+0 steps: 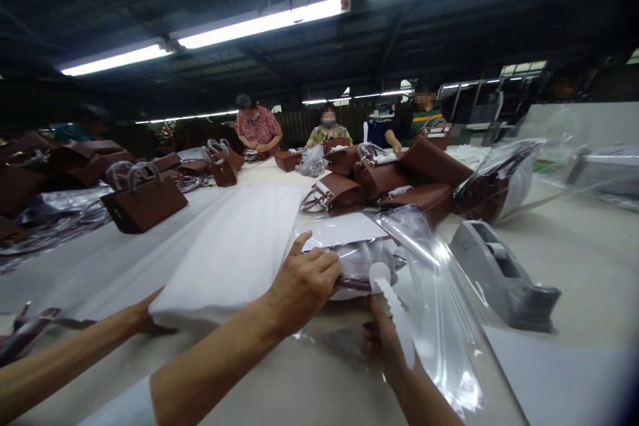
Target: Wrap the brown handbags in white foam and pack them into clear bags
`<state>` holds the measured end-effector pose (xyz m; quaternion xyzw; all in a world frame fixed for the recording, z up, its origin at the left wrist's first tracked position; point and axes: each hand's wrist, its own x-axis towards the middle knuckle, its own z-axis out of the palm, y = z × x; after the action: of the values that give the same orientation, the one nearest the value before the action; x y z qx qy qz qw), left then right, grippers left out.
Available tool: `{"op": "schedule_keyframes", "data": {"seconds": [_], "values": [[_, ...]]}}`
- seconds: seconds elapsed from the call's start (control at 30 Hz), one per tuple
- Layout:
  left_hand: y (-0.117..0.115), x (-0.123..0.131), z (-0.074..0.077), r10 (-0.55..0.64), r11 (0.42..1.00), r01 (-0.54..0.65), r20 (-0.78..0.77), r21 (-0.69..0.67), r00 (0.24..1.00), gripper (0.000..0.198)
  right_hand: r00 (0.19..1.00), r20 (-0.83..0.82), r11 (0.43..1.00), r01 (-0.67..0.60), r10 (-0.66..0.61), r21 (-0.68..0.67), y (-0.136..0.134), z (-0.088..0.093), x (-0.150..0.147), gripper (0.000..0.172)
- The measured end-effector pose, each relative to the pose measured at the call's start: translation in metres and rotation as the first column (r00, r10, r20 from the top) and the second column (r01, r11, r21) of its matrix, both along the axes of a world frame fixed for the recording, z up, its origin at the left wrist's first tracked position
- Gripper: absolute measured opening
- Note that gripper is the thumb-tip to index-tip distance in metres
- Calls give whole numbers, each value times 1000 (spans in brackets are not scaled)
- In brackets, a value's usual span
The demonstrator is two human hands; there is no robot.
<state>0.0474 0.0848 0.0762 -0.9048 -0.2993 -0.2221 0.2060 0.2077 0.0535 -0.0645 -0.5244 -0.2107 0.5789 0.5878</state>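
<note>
My left hand (304,283) has its fingers curled over the near edge of a brown handbag (355,283) inside a clear plastic bag (436,299), thumb raised. A white sheet (347,231) lies over the handbag's far side. My right hand (387,336) is below and right of it, at the near side of the plastic, fingers bent and partly in shadow. Across that hand runs a white strip with notched edges (394,313); what the fingers grip is hidden. Left of my hands is a stack of white foam sheets (234,246).
Another person's arm (94,349) reaches in from the left, its hand at the stack's edge. Brown handbags (379,176) are heaped ahead; one handbag (144,203) stands left. A grey tape dispenser (504,276) is on the right, near white paper (564,373). Several people work beyond.
</note>
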Motion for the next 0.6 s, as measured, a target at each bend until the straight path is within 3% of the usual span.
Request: {"op": "schedule_keyframes", "data": {"seconds": [0.1,0.17,0.27,0.37,0.43,0.53,0.6], "values": [[9,-2,17,22,1000,-23,12,21,1000,12,992,83,995,-101,99,15,2,36,5,42],[14,-1,44,71,997,-71,-20,13,997,13,973,182,986,-158,145,58,5,67,14,43],[9,5,96,160,987,-160,-56,14,985,16,926,358,982,-164,119,97,5,121,34,44],[-10,11,143,235,971,-232,-65,57,970,21,811,581,970,-194,76,145,-7,184,62,43],[-26,14,165,299,952,-293,-71,93,952,23,662,750,964,-203,4,174,-21,227,82,43],[-51,21,179,363,929,-355,-73,109,929,23,540,841,964,-243,39,111,-42,274,103,46],[-65,26,175,379,924,-373,-85,79,921,24,493,861,936,-347,125,63,-52,283,108,45]]}}
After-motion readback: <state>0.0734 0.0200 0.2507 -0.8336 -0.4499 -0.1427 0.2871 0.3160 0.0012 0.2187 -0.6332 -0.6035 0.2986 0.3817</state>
